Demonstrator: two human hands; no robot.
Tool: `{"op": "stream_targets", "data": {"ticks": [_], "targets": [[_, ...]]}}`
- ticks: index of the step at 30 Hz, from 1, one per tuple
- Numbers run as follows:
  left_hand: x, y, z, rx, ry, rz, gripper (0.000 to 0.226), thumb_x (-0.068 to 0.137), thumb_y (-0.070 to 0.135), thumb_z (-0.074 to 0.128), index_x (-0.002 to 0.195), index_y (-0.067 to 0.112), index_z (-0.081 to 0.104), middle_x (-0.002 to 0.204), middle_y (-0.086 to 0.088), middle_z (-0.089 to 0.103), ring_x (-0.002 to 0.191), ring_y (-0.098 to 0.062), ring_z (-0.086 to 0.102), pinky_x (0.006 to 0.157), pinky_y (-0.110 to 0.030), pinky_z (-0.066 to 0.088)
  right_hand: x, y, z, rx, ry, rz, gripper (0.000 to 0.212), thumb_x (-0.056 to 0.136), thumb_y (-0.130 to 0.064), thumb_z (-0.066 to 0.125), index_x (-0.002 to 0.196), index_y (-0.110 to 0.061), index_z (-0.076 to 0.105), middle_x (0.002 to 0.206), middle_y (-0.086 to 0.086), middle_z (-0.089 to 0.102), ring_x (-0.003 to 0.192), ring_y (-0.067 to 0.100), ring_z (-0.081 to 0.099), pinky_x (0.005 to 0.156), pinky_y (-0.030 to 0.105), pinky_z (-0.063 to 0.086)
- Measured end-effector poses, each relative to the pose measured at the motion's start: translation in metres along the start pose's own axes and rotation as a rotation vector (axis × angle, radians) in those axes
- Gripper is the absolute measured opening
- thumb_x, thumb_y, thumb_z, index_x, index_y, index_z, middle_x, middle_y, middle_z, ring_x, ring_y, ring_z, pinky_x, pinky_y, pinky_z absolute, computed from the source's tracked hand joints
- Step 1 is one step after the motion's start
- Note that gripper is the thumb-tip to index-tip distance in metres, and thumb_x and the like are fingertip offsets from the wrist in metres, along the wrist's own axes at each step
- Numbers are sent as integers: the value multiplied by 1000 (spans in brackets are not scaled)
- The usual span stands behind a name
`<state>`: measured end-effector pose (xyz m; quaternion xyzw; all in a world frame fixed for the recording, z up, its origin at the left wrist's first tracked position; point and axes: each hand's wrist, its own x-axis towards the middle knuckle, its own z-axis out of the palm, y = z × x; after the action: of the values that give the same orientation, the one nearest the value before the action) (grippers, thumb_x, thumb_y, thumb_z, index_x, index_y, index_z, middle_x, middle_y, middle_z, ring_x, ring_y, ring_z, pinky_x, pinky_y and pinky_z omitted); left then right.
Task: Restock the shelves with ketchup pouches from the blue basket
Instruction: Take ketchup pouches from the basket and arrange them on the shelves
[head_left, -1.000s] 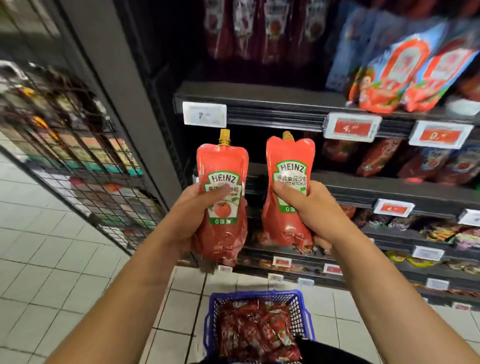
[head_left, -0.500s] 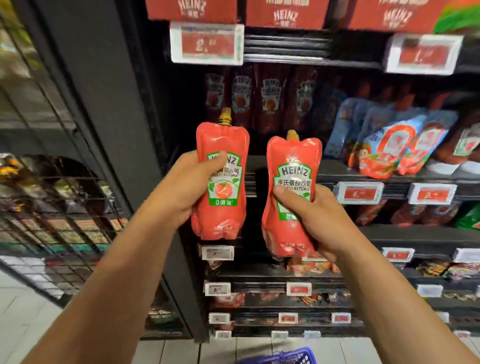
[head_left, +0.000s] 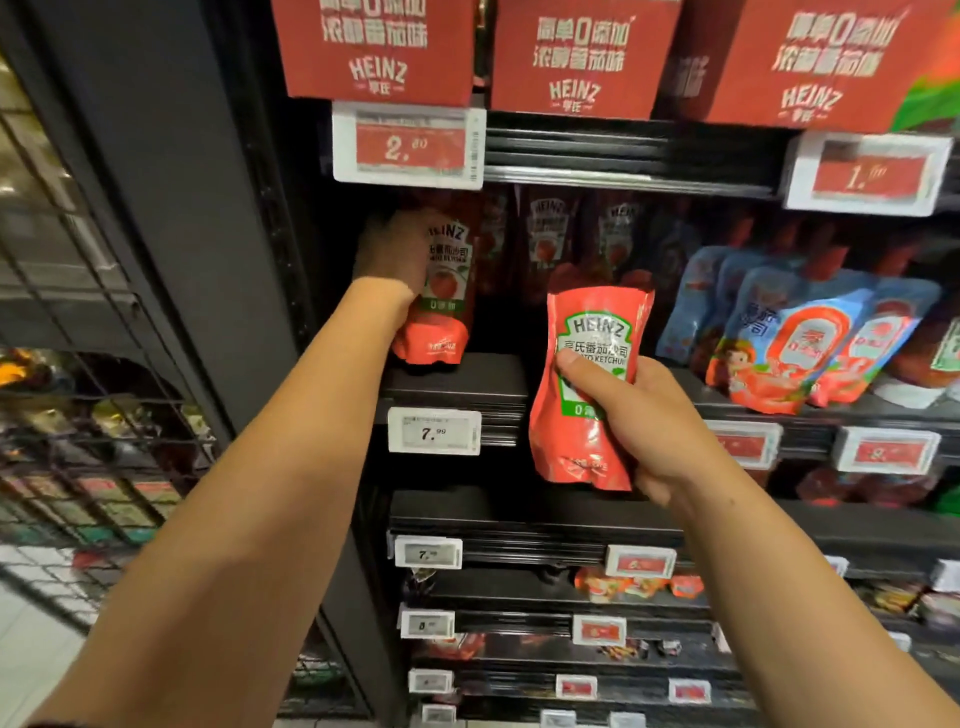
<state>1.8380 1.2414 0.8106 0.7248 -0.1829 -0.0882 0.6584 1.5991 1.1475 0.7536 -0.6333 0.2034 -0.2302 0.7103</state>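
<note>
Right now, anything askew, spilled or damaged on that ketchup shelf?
No spill or tear shows. Only oddity: the pouch in the right hand, the right pouch, has its top folded over, spout hidden, and sits in front of the shelf edge. The left hand holds the left pouch upright on the shelf.

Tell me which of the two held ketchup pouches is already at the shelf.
The left hand's pouch: the left hand holds it upright at the far-left shelf, its base at the shelf's front edge. The right hand's pouch hangs in front of the shelving, gripped by the right hand.
</note>
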Motion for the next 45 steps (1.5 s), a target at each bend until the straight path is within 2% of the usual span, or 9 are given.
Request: {"op": "stream_targets", "data": {"ticks": [4, 8, 13, 17, 26, 32, 37, 41, 45], "targets": [[1, -20, 7, -35, 149, 183, 40, 98, 17, 60, 131, -4, 55, 118, -17, 62, 67, -11, 56, 52, -1, 40, 19, -4, -1, 11, -1, 3, 19, 89, -32, 76, 100, -17, 75, 94, 9, 79, 83, 24, 77, 60, 29, 59], [5, -33, 14, -98, 162, 314, 44, 79, 37, 67, 117, 16, 68, 107, 1, 68, 100, -15, 67, 86, -26, 53, 43, -11, -1, -46, 10, -26, 21, 88, -34, 77, 96, -14, 76, 90, 10, 79, 80, 23, 77, 60, 28, 59], [14, -55, 15, -107, 158, 380, 38, 77, 58, 69, 106, 33, 69, 94, 23, 73, 94, 0, 71, 80, -22, 57, 95, -17, 8, -108, 145, -42, 37, 74, -39, 86, 100, -17, 72, 91, 3, 79, 78, 19, 77, 64, 34, 61], [19, -61, 15, -120, 154, 384, 27, 80, 61, 68, 99, 41, 70, 99, 13, 75, 97, -14, 73, 89, -50, 59, 136, -13, 22, -163, 111, -198, 15, 85, -36, 81, 91, -29, 69, 85, -17, 77, 83, 3, 74, 69, 23, 59], [21, -65, 17, -83, 177, 357, 64, 78, 69, 67, 123, 24, 67, 113, 1, 74, 103, -18, 72, 89, -49, 59, 168, 14, 19, -377, 50, -377, 33, 85, -42, 77, 113, -29, 66, 101, -14, 75, 95, 1, 71, 82, 23, 55], [12, -67, 12, 118, 201, 429, 83, 66, 52, 80, 134, 18, 47, 114, 15, 62, 100, 15, 60, 88, -9, 48, 164, 20, 8, -637, 25, -289, 75, 68, -73, 69, 130, -34, 58, 121, -13, 71, 112, 8, 66, 101, 34, 52], [-19, -73, 3, 445, 200, 445, 108, 65, 39, 89, 152, 23, 29, 147, -6, 40, 128, -18, 50, 104, -28, 44, 157, 16, 8, -596, 26, -297, 60, 70, -70, 68, 120, -36, 66, 115, -15, 73, 108, 7, 67, 98, 32, 53], [-69, -73, -2, 592, 281, 546, 74, 76, 48, 71, 141, 31, 40, 133, 4, 40, 123, -19, 48, 101, -25, 41, 139, 4, 6, -525, 62, -234, 46, 73, -65, 72, 107, -33, 72, 97, -19, 73, 97, 5, 69, 86, 21, 54], [-102, -65, 12, 607, -51, 836, 62, 83, 50, 75, 137, 24, 58, 130, 7, 49, 123, -15, 51, 105, -31, 45, 100, -11, 1, -365, -6, 92, 44, 70, -55, 75, 92, -17, 77, 92, 3, 79, 83, 19, 76, 81, 39, 61]]}}
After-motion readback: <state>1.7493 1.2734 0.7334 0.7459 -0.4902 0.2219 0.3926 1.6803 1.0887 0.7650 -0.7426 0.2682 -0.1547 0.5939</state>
